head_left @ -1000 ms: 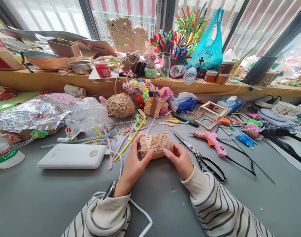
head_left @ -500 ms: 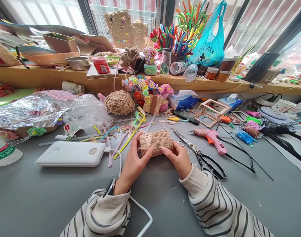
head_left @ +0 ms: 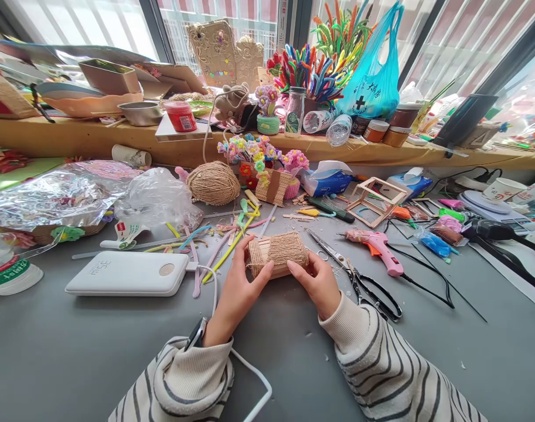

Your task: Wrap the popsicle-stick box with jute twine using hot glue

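Between my two hands is a small wooden-stick box wrapped in jute twine (head_left: 287,249), with a strip of bare pale wood showing between the wound bands. My left hand (head_left: 245,281) grips its left end, thumb along the near side. On the right end, my right hand (head_left: 317,281) closes in the same way, thumb on the near edge. The far fingers of both hands are partly hidden behind the box. Black-handled scissors (head_left: 359,281) lie just right of my right hand. A ball of jute twine (head_left: 213,183) sits beyond my left hand.
A white power bank (head_left: 126,274) with a cable lies left. At right are a pink glue gun (head_left: 379,251) and a wooden stick frame (head_left: 376,200). Pipe cleaners (head_left: 232,243) are strewn behind the box. A crowded ledge (head_left: 179,139) runs along the back.
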Motion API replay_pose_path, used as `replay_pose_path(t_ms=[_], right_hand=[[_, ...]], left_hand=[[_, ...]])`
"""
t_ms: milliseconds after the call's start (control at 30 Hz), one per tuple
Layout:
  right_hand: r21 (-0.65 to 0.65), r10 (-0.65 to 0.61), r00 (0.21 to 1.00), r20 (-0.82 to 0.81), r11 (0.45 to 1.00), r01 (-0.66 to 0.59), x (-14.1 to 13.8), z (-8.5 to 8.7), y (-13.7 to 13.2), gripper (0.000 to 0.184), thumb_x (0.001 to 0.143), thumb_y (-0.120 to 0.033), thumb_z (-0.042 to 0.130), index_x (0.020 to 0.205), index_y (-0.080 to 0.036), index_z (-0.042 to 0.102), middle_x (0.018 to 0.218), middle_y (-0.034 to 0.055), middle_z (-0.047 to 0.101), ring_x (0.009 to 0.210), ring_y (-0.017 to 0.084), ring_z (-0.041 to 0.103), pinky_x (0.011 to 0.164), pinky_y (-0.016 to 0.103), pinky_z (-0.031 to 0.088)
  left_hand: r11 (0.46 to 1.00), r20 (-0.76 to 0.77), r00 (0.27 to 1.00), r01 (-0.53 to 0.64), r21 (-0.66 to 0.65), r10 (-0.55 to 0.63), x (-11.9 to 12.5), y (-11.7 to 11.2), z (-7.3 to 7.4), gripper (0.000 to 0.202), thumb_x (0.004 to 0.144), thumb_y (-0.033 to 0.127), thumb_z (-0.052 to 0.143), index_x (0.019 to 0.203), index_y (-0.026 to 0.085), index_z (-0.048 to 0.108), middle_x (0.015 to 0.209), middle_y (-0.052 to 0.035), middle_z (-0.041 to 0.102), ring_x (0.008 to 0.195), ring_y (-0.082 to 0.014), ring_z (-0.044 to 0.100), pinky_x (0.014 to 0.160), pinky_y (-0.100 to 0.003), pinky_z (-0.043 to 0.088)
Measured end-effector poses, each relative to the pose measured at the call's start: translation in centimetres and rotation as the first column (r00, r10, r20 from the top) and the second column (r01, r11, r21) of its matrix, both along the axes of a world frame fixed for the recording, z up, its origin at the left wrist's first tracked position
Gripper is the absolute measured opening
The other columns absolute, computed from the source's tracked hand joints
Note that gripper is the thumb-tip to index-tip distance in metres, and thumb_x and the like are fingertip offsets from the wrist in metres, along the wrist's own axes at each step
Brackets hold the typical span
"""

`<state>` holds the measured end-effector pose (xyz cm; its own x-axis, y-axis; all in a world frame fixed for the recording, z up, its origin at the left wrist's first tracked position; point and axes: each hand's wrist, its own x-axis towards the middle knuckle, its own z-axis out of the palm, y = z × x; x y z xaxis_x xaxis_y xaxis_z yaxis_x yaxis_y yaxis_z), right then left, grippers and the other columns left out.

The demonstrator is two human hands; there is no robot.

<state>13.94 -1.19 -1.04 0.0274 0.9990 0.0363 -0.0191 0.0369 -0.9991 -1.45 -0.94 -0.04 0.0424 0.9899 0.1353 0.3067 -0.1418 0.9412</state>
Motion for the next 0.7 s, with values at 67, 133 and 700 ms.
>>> replay_pose_path(t_ms=[67,133,700], right_hand=[[0.008,0.005,1.000,-0.003,1.000,-0.005,0.03,-0.03,0.02,0.033,0.068,-0.039,0.062,0.092,-0.016,0.060,0.088,0.0057,0.067,0.085,0.020,0.060,0.074,0.032,0.049],[0.003,0.002,1.000,0.002,1.000,-0.002,0.05,-0.03,0.05,0.034,0.067,-0.039,0.063,0.092,-0.016,0.060,0.090,0.0063,0.067,0.085,0.021,0.060,0.075,0.033,0.049],[0.015,-0.061,0.997,0.049,0.998,0.060,-0.61,0.37,-0.21,0.033,0.066,-0.035,0.064,0.091,-0.015,0.060,0.089,0.0075,0.067,0.080,0.020,0.063,0.072,0.031,0.050]], left_hand=[[1.000,-0.005,1.000,-0.003,-0.003,0.003,0.00,-0.02,0.02,0.058,0.075,0.043,0.053,0.124,0.022,0.031,0.122,-0.0086,0.046,0.112,-0.0225,0.047,0.098,-0.039,0.035],[1.000,-0.008,1.000,-0.009,-0.003,0.009,0.03,-0.03,0.01,0.059,0.074,0.044,0.053,0.124,0.021,0.031,0.123,-0.0088,0.045,0.113,-0.0227,0.046,0.098,-0.039,0.034],[1.000,0.006,1.000,0.002,0.026,-0.003,0.09,-0.05,-0.20,0.059,0.075,0.041,0.054,0.125,0.021,0.031,0.123,-0.0098,0.046,0.111,-0.0234,0.048,0.097,-0.040,0.036]])
